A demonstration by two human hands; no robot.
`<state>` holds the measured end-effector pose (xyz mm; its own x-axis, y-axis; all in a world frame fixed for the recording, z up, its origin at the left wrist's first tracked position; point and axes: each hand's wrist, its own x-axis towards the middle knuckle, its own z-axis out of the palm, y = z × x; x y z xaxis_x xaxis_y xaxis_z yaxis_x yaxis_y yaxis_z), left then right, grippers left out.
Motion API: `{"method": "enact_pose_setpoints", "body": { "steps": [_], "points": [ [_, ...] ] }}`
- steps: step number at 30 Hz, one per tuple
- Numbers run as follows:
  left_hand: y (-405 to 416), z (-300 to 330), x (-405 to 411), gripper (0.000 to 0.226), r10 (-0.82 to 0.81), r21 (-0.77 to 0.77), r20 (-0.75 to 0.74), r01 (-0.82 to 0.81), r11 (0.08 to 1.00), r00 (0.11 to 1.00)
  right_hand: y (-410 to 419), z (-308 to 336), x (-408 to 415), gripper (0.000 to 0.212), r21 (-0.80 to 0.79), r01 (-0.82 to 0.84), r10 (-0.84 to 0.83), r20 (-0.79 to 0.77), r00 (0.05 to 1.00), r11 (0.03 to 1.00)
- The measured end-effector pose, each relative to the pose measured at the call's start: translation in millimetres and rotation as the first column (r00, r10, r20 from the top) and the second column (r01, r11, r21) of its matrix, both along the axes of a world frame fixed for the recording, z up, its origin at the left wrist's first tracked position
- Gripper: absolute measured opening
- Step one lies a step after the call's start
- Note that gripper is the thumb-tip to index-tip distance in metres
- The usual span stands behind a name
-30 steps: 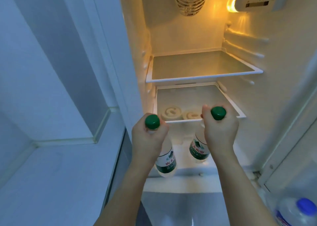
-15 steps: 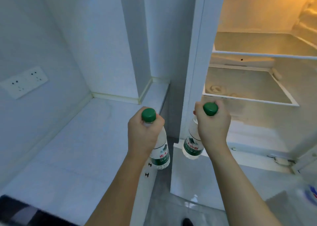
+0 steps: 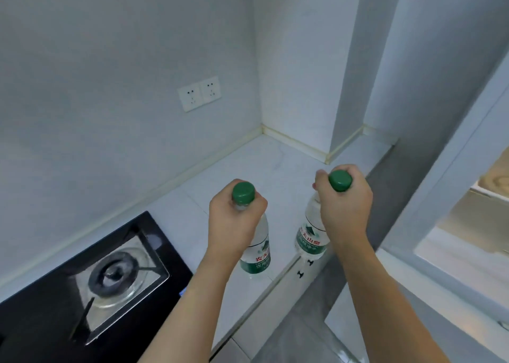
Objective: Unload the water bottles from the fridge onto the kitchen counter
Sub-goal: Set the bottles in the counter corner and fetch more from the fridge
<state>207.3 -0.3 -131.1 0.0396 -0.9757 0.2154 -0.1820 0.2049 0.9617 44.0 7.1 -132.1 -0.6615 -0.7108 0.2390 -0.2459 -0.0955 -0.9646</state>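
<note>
1. White counter (image 3: 242, 167) filled the corner under the pale walls, with a black gas hob (image 3: 91, 277) at the near left, a double socket (image 3: 199, 93) on the wall above, and the open fridge (image 3: 468, 225) at the right edge.

2. On the left, the left hand (image 3: 234, 219) had its fingers curled tight round the neck of the left bottle (image 3: 256, 252), just under the green cap.

3. On the right, the right hand (image 3: 344, 205) gripped the right bottle (image 3: 311, 238) the same way (knuckles up, cap poking out of the fist).

4. Both bottles hung below the fists with their long axes close to upright, bases slightly nearer the viewer than the caps.

5. The left bottle hung over the near part of the counter; whether its base touched the surface I could not tell.

6. The right bottle sat over the counter's near right edge, its base at or just past the lip (above the cabinet handles).

7. In my judgement the set-down turned on that: straight down for the left, a shift far and left before lowering for the right.
</note>
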Motion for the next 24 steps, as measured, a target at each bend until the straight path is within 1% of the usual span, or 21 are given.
{"method": "enact_pose_setpoints", "body": {
  "steps": [2, 6, 11, 13, 19, 24],
  "points": [
    [4.9, -2.3, 12.9, 0.014, 0.067, 0.018, -0.001, -0.067, 0.998, 0.998, -8.6, -5.8, 12.5, 0.02, 0.015, -0.088, 0.088, 0.008, 0.996, 0.996],
    [16.3, -5.1, 32.8, 0.014, 0.142, 0.042, 0.015, -0.142, 0.989, 0.99, -14.5, -9.5, 33.1, 0.018, 0.005, -0.178, 0.178, 0.004, 0.984, 0.984],
    [34.6, -3.9, 72.0, 0.013, 0.292, 0.014, 0.038, -0.293, 0.956, 0.956, -17.7, -7.2, 77.7, 0.019, -0.001, -0.307, 0.307, -0.001, 0.952, 0.952],
    [39.3, -1.2, 77.7, 0.015, 0.295, 0.01, 0.026, -0.295, 0.955, 0.955, -18.2, -7.9, 84.3, 0.019, -0.008, -0.317, 0.317, -0.013, 0.948, 0.948],
    [73.3, 4.2, 132.2, 0.017, 0.435, -0.048, 0.033, -0.433, 0.9, 0.9, -2.6, -2.7, 146.0, 0.018, -0.023, -0.437, 0.436, -0.03, 0.899, 0.899],
    [112.7, 7.3, 181.0, 0.01, 0.514, -0.055, 0.036, -0.512, 0.857, 0.857, 26.7, -0.2, 201.1, 0.019, -0.042, -0.529, 0.528, -0.04, 0.849, 0.848]
  ]
}}
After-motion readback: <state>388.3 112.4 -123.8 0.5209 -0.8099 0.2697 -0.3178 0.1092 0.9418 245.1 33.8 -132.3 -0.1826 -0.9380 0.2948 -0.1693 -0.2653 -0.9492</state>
